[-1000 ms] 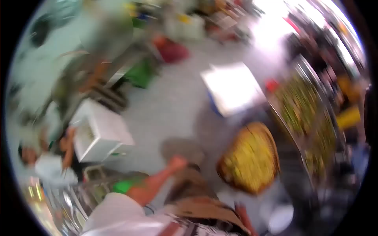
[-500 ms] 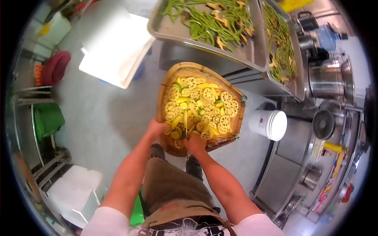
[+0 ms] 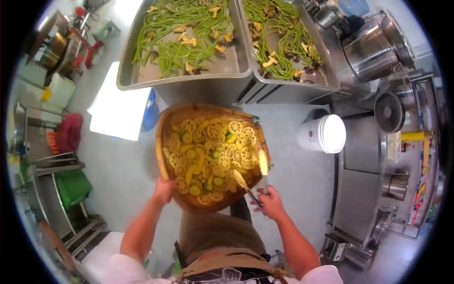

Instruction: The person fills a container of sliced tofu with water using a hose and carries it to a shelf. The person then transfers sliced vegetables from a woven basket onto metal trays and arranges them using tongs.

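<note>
The basket (image 3: 161, 142), woven and loaded with lotus root slices (image 3: 215, 131), hangs over the floor (image 3: 293, 116) in the middle of the scene, just on the near side of two metal trays. The left hand (image 3: 165, 190) is closed around its near left rim; the right hand (image 3: 270, 201) grasps what look like tongs (image 3: 251, 193), their ends spread by the near right edge (the pale tips are too blurred to tell whether they bear food).

The likeliest trouble is tilt. With only the left hand seen on the rim, the weight of the slices could twist the basket in that grip, dropping the far right side and sending pieces to the floor. Any other support, such as the body, cannot be made out.

A second risk lies at the near right edge: a careless sweep of the tongs could flick slices over the rim, or catch the weave and jerk the basket. Further off, the left tray (image 3: 229, 64) and right tray (image 3: 298, 85) hold green beans (image 3: 170, 54) and mushrooms; raising the basket carelessly could knock their near rims. The white bucket (image 3: 331, 134), to the right, could be bumped by a wide step.
</note>
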Demonstrator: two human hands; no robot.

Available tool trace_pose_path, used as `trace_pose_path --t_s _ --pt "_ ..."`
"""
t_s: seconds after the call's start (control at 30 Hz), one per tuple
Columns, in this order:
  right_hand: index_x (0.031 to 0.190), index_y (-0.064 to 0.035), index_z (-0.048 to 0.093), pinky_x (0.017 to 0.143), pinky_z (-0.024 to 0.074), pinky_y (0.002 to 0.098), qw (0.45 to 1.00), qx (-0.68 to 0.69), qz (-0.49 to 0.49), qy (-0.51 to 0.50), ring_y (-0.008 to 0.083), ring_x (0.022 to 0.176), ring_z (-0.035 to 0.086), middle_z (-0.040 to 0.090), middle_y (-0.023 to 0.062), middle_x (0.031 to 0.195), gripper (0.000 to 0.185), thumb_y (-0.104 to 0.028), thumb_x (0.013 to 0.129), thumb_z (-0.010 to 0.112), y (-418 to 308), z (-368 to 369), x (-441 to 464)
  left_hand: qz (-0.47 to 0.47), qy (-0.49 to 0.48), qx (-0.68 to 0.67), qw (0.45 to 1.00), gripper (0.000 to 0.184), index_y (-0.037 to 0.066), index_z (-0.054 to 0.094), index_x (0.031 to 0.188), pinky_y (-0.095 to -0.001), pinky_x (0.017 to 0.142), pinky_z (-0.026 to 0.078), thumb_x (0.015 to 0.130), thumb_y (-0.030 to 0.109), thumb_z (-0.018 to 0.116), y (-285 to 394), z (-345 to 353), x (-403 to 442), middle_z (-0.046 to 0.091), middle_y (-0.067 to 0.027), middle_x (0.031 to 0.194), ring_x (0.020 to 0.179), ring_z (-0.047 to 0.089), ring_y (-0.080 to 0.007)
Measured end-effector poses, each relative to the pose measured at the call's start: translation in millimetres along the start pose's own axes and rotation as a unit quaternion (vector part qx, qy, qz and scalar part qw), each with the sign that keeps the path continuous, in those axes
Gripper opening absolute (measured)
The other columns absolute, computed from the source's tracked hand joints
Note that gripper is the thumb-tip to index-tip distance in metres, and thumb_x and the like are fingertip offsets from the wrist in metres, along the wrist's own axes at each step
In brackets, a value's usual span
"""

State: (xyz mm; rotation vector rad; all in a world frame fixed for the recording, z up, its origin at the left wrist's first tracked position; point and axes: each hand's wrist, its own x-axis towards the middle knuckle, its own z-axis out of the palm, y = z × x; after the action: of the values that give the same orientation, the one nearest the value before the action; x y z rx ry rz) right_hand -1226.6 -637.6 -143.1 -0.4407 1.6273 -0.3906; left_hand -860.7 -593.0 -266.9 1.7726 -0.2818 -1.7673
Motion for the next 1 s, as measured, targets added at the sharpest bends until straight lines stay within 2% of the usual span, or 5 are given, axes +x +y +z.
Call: trace_pose_path --t_s 0.27,0.37,0.57,0.73,1.0 --pt "0.143 -0.0082 0.031 0.045 0.0368 0.0238 0.961 0.115 -0.173 0.184 0.0104 0.058 0.049 0.059 0.0073 0.087 0.062 -0.004 0.084 0.052 48 -81 26 -0.010 0.054 -0.238 0.970 0.039 -0.008 0.057 0.107 -0.0321 0.071 0.052 0.068 -0.009 0.049 -8 34 -105 0.064 -0.0140 0.096 0.084 0.064 -0.0249" --pt "0.148 -0.0092 0.021 0.045 0.0354 0.0219 0.978 0.121 -0.073 0.151 0.0094 0.059 0.047 0.056 0.0040 0.082 0.072 -0.007 0.085 0.056 66 -80 50 -0.022 0.077 -0.237 0.968 0.041 -0.008 0.057 0.108 -0.0323 0.077 0.052 0.068 -0.009 0.050 -8 40 -127 0.065 -0.0145 0.101 0.089 0.064 -0.0255" --pt "0.117 0.0040 0.050 0.068 0.0446 0.0395 0.953 0.300 -0.029 0.041 0.0216 0.081 0.054 0.056 0.0098 0.103 0.065 -0.052 0.086 0.059 125 -50 125 0.097 0.039 -0.043 0.994 0.040 -0.008 0.058 0.107 -0.0314 0.076 0.051 0.068 -0.006 0.053 -32 26 -157 0.064 -0.0119 0.101 0.089 0.063 -0.0229" --pt "0.109 0.0022 0.053 0.069 0.0428 0.0404 0.993 0.115 0.021 0.033 0.0211 0.085 0.053 0.056 0.0119 0.103 0.050 -0.028 0.075 0.074 140 -67 145 0.072 0.105 -0.130 0.983 0.043 -0.007 0.058 0.109 -0.0321 0.074 0.051 0.067 -0.004 0.055 -23 39 -179 0.064 -0.0121 0.099 0.085 0.063 -0.0238" --pt "0.091 0.0007 0.058 0.065 0.0434 0.0324 0.986 0.115 -0.088 0.083 0.0156 0.072 0.052 0.059 0.0040 0.081 0.024 -0.008 0.070 0.068 59 -62 42 0.073 0.128 -0.161 0.976 0.046 -0.004 0.057 0.112 -0.0359 0.073 0.053 0.066 -0.004 0.056 -8 24 -234 0.065 -0.0123 0.098 0.084 0.064 -0.0259"
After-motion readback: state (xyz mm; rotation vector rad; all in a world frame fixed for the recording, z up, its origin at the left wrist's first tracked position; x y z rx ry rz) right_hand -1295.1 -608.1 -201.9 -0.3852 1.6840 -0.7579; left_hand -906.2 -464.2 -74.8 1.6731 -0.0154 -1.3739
